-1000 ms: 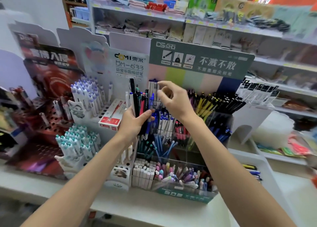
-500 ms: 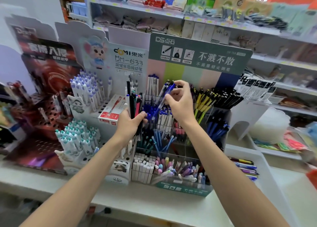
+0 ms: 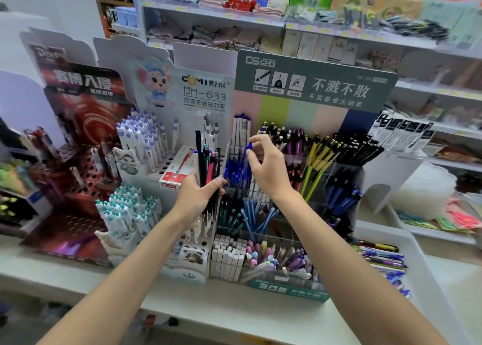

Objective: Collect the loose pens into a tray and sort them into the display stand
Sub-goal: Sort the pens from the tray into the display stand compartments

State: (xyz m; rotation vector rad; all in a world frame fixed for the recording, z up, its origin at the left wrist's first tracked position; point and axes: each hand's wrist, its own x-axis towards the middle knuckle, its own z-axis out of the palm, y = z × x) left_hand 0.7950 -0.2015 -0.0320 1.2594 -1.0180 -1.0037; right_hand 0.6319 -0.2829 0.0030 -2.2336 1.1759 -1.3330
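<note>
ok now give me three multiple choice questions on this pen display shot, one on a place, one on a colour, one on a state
1. Where does the white tray of loose pens lie, relative to the green-signed stand?
A) left of it
B) right of it
C) behind it

2. What colour is the pen pinched by the right hand?
A) yellow
B) pink
C) blue

3. What is the left hand doing?
A) lying flat and empty
B) gripping a bundle of pens
C) curled into an empty fist

Key:
1 B, the tray sits at the stand's right side.
2 C, its blue top shows between the fingertips.
3 B, the fingers curl round several upright pens.
</note>
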